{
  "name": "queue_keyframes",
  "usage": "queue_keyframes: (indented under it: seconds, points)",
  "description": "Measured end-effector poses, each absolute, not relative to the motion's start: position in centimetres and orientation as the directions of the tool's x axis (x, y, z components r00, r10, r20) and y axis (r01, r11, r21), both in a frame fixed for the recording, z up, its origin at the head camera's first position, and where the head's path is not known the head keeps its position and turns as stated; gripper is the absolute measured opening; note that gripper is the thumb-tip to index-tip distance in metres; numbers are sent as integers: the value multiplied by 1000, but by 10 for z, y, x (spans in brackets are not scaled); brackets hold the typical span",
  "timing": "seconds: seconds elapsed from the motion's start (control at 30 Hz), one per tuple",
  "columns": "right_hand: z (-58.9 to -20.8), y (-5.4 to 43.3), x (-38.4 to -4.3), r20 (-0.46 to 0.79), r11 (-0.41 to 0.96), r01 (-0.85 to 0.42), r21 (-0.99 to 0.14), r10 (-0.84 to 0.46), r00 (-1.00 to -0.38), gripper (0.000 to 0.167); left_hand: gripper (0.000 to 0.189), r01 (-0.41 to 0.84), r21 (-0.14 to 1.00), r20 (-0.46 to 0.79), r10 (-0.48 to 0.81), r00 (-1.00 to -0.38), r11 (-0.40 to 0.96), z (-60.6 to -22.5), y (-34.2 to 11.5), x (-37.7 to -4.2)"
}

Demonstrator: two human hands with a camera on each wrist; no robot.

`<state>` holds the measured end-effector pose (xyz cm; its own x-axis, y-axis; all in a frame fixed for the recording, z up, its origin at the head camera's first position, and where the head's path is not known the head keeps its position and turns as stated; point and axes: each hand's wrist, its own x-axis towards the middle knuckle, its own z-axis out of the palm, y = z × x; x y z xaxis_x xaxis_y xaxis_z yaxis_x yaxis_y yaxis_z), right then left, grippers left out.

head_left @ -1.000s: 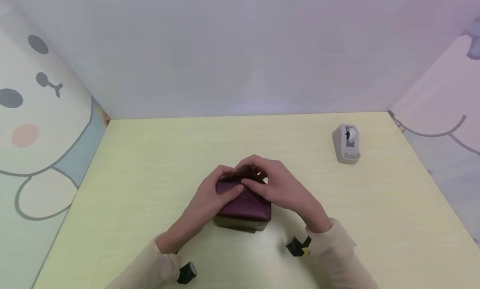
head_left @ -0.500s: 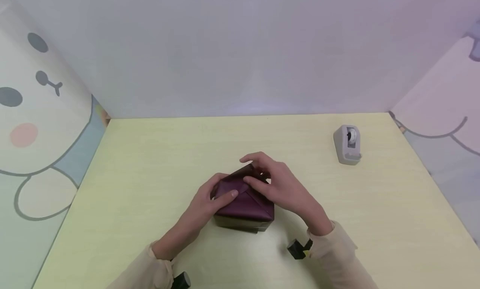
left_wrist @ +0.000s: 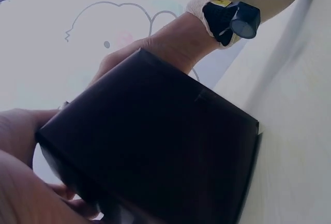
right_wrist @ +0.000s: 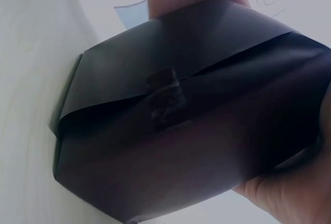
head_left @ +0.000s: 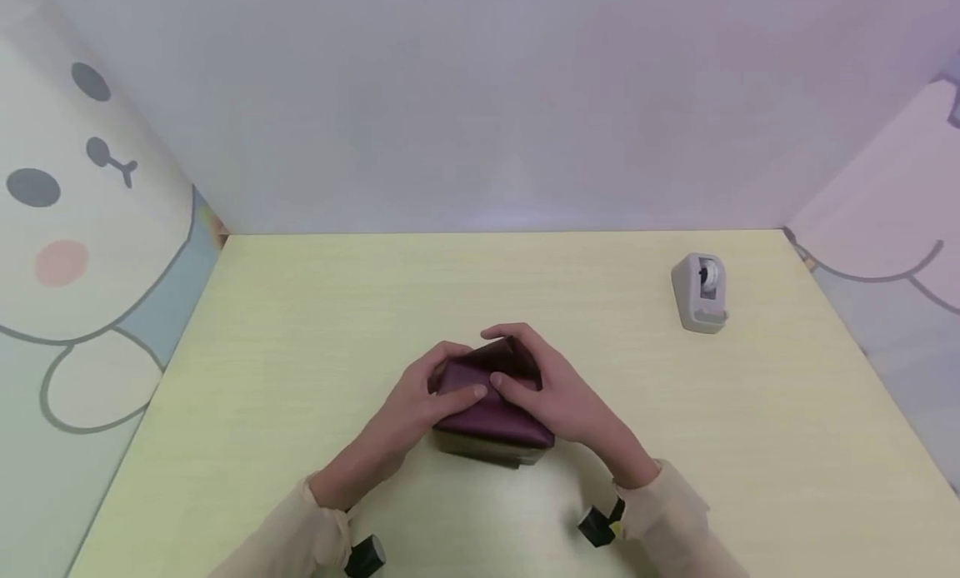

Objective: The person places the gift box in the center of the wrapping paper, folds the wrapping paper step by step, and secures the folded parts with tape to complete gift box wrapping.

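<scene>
A box wrapped in dark purple paper [head_left: 487,420] stands on the table between both hands. My left hand [head_left: 412,403] grips its left side, with the thumb on top and the other fingers behind. My right hand [head_left: 562,395] holds the far right part, its thumb on the top and its index finger curved over a raised paper flap [head_left: 510,355] at the back. A piece of clear tape [right_wrist: 166,100] lies across a paper seam on one side in the right wrist view. In the left wrist view the wrapped side looks nearly black. Several fingertips are hidden behind the box.
A grey tape dispenser [head_left: 700,293] with a roll in it stands at the back right of the pale table [head_left: 315,311]. A plain wall [head_left: 480,103] rises behind, with cartoon-printed panels [head_left: 97,203] on both sides. Black cameras [head_left: 596,526] hang under the wrists.
My left hand has moved back from the flap to the box's left side. My right hand has lifted its index finger off the flap, then lowered it beside the flap, which now stands more open.
</scene>
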<state>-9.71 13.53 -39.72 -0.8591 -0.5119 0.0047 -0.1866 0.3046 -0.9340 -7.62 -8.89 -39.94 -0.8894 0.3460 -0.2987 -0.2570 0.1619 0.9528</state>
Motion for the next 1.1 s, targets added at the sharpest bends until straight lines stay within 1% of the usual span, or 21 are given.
queue_keyframes:
  seconds: [0.23, 0.43, 0.53, 0.6, 0.77, 0.83, 0.97, 1.1]
  points:
    - [-394, 135, -98, -14, 303, -173, -937, -529, -849, 44, 33, -219, 952, -283, 345, -895, 213, -397, -107, -86]
    - [-393, 135, -98, -11, 304, -180, -936, -534, -845, 44, 28, -183, 966, -238, 355, -904, 181, -397, -115, -90]
    - [-394, 136, -99, -6, 304, -186, -934, -537, -844, 45, 27, -180, 969, -229, 339, -912, 170, -398, -113, -89]
    - [-395, 136, -99, -8, 306, -186, -934, -536, -844, 45, 27, -180, 968, -233, 350, -907, 176, -398, -110, -88]
    - [-395, 136, -100, -11, 306, -178, -935, -528, -849, 44, 36, -133, 971, -212, 455, -865, 198, -399, -104, -83]
    - [-396, 135, -100, -3, 296, -182, -938, -530, -848, 44, 39, -108, 975, -190, 474, -860, 195, -400, -102, -80]
    - [-397, 134, -100, 22, 276, -197, -941, -531, -847, 44, 40, -106, 979, -176, 461, -870, 175, -402, -100, -77]
    - [-397, 134, -100, 54, 272, -227, -935, -524, -850, 44, 40, -148, 977, -199, 417, -887, 151, -403, -93, -74]
